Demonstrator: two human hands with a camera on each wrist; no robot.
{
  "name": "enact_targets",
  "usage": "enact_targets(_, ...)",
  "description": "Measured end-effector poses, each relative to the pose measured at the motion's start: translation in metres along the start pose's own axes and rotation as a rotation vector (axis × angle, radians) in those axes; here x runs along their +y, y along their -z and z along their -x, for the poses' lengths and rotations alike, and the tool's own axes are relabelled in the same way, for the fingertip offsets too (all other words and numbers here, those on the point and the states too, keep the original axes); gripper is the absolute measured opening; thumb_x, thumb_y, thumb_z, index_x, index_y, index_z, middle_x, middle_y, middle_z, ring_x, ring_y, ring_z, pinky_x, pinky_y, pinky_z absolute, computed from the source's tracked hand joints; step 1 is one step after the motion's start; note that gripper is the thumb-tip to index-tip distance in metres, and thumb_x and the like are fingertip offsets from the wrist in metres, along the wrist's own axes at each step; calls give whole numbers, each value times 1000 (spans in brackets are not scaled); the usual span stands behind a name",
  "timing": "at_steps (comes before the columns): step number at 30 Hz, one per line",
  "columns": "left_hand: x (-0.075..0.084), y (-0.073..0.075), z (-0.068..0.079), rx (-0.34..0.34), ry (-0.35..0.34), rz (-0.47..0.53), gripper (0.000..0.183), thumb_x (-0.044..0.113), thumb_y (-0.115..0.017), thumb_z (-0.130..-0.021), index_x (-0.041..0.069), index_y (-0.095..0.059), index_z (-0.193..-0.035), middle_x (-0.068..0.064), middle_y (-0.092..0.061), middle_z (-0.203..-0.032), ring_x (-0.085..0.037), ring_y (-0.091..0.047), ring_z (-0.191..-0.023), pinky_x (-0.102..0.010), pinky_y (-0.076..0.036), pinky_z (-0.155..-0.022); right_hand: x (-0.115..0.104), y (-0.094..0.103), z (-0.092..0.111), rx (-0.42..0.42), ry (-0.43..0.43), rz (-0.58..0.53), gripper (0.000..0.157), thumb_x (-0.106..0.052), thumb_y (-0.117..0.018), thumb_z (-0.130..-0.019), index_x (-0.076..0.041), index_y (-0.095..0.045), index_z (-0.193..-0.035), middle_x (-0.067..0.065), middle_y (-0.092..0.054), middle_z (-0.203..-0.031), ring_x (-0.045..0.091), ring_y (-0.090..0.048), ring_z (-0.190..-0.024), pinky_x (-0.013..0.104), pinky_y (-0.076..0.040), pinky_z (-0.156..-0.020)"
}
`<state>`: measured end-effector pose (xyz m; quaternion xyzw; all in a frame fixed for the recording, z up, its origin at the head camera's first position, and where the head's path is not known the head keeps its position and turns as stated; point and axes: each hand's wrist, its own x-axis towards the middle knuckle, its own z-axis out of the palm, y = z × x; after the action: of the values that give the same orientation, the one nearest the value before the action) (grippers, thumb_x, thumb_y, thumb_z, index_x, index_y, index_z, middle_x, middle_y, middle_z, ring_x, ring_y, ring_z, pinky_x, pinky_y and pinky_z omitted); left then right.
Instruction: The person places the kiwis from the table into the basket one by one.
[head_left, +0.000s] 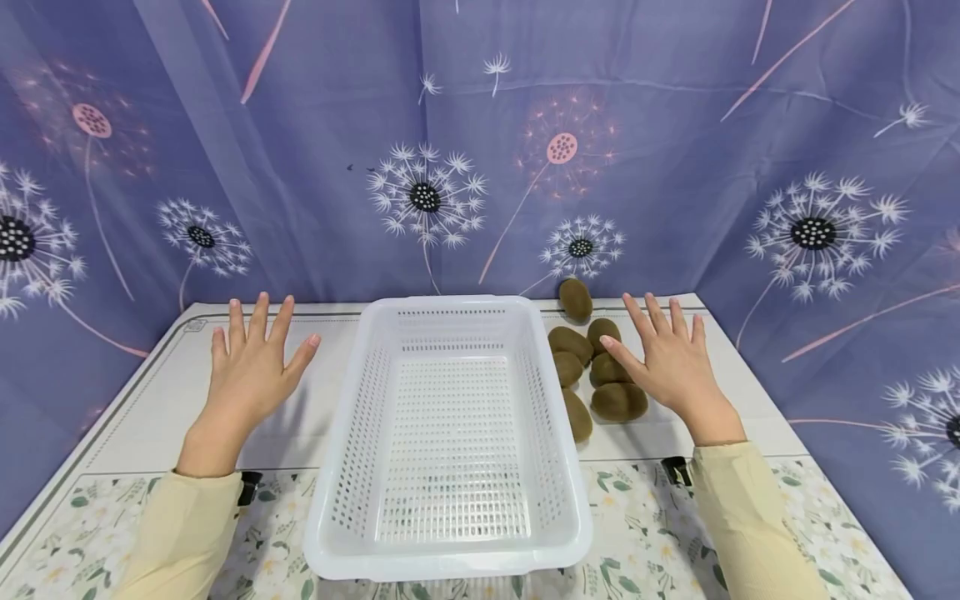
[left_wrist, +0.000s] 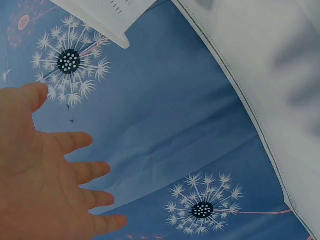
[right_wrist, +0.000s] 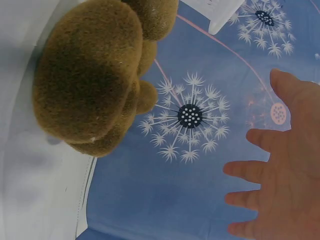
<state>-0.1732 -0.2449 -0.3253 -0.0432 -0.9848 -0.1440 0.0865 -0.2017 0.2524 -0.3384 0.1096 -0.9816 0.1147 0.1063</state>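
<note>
A white perforated plastic basket stands between my two hands, with nothing in it. My left hand, fingers spread and straight, hovers left of the basket and holds nothing; the left wrist view shows its bare palm. To the basket's right lie several brown fuzzy kiwifruits in a loose cluster, one of them at the table's back edge. My right hand is spread over the cluster's right side, its thumb overlapping the fruit in the head view. In the right wrist view a kiwifruit looms large beside the empty palm.
The white tabletop has a floral cloth along its near part. A purple curtain with dandelion prints rises right behind the table and along both sides. Black straps sit at the wrists, by the cream sleeves.
</note>
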Motion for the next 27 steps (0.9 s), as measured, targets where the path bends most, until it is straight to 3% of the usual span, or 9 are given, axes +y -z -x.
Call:
enact_targets(10, 8, 4, 2, -28, -57, 28, 75, 55, -31, -101, 6, -14, -155, -26, -3, -157, -42, 18, -141, -62, 10, -110, -4, 4, 0, 13, 9, 4, 76, -58, -37, -99, -13, -17, -156, 27, -23, -153, 52, -10, -140, 69, -1, -107)
enact_targets(20, 14, 6, 6, -36, -148, 78, 71, 43, -45, -101, -1, -22, -152, -30, -16, -153, -47, 0, -142, -62, -3, -112, -7, 4, 0, 26, 36, -25, 74, -56, -35, -100, -9, -18, -155, 26, -26, -152, 51, -14, -140, 65, -1, -110)
enact_targets(27, 17, 5, 7, -98, -166, 164, 71, 35, -51, -100, 0, -19, -153, -29, -13, -155, -48, -3, -142, -69, -8, -106, -11, 3, -2, 50, 79, -69, 69, -50, -38, -101, -7, -23, -153, 25, -32, -149, 51, -23, -136, 64, -10, -110)
